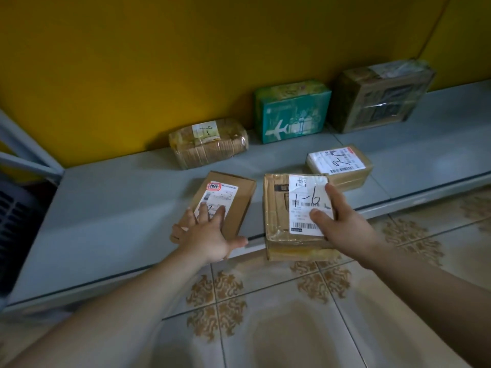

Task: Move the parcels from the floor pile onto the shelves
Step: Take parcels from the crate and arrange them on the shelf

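The left hand [210, 235] is pressing spread, straight fingers [203, 212] on a slim parcel [240, 200] lying lengthwise toward the wall at the shelf [106, 221] front. The right hand [345, 221] is gripping the 1-6 parcel [276, 208], which is overhanging the edge. Bare shelf is lying open to the left.
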Motion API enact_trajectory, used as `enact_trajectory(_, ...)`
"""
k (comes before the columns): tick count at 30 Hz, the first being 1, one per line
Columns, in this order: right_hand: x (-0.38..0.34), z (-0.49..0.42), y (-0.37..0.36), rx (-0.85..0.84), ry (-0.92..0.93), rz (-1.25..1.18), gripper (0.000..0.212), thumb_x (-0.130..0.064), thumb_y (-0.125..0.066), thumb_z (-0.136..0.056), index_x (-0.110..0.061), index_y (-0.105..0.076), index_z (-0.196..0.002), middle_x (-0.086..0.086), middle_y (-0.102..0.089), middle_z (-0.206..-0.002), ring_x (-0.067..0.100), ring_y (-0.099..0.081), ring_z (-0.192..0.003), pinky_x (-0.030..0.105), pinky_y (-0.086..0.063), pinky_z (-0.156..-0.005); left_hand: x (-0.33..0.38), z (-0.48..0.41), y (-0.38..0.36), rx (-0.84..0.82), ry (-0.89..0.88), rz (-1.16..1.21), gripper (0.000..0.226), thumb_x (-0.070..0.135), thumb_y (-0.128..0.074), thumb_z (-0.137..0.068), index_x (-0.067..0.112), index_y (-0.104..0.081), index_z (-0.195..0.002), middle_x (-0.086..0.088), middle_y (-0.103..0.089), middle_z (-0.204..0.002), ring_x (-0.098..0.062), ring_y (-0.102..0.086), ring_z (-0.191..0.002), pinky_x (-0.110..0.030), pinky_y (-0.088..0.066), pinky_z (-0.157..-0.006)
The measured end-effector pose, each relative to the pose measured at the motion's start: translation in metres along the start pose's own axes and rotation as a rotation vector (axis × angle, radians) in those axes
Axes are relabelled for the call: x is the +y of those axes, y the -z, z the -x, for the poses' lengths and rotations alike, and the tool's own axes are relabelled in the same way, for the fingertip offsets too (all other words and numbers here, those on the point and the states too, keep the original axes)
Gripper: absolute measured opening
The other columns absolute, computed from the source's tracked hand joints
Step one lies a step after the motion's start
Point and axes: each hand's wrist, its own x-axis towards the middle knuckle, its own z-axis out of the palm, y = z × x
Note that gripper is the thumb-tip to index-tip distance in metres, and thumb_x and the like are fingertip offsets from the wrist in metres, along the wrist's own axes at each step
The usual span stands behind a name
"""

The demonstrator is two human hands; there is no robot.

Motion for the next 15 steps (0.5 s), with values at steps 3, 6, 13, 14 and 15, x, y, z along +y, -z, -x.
enact_trajectory(3,0.002,-0.002,-0.001,0.009,0.018,-0.006,0.07,-0.042,-0.049,-0.1,-0.043,-0.006,-0.154,-0.012,-0.06,-0.112,0.009,-0.064,-0.09,0.034,-0.056,-0.079,-0.006,-0.013,0.004,-0.016,-0.07,-0.095,0.105,0.079,-0.055,-0.072,0.042,0.001,-0.152,0.003,0.018,-0.161,-0.031,0.02,-0.146,-0.064,0.001,-0.112)
enact_trajectory(6,0.006,0.002,0.001,0.004,0.008,-0.028,0.071,-0.042,-0.051,-0.099,-0.045,-0.006,-0.154,-0.013,-0.061,-0.112,0.009,-0.065,-0.091,0.038,-0.058,-0.082,-0.012,-0.024,0.017,-0.051,-0.147,-0.171,0.099,0.067,-0.063,-0.075,0.048,-0.002,-0.15,0.008,0.017,-0.161,-0.032,0.021,-0.146,-0.066,0.002,-0.111)
enact_trajectory(13,0.02,0.02,0.006,0.049,-0.01,0.012,0.067,-0.041,-0.05,-0.099,-0.044,-0.011,-0.154,-0.022,-0.053,-0.101,-0.006,-0.052,-0.079,0.019,-0.042,-0.066,-0.021,-0.054,0.029,-0.091,-0.252,-0.188,0.087,0.02,-0.06,-0.087,0.049,-0.008,-0.15,0.009,0.014,-0.161,-0.034,0.015,-0.147,-0.055,0.0,-0.118)
enact_trajectory(14,0.022,0.021,0.006,0.053,-0.005,0.02,0.067,-0.041,-0.05,-0.1,-0.044,-0.011,-0.154,-0.027,-0.051,-0.096,-0.007,-0.053,-0.077,0.015,-0.041,-0.06,-0.021,-0.058,0.028,-0.074,-0.279,-0.192,0.084,0.015,-0.055,-0.088,0.049,-0.009,-0.15,0.01,0.013,-0.162,-0.031,0.015,-0.147,-0.057,-0.002,-0.117)
enact_trajectory(15,0.022,0.021,0.007,0.056,0.0,0.021,0.067,-0.041,-0.05,-0.1,-0.045,-0.011,-0.154,-0.031,-0.049,-0.091,-0.006,-0.055,-0.076,0.012,-0.039,-0.057,-0.021,-0.059,0.026,-0.059,-0.291,-0.187,0.083,0.013,-0.053,-0.089,0.049,-0.009,-0.15,0.011,0.013,-0.162,-0.029,0.015,-0.148,-0.058,-0.004,-0.117)
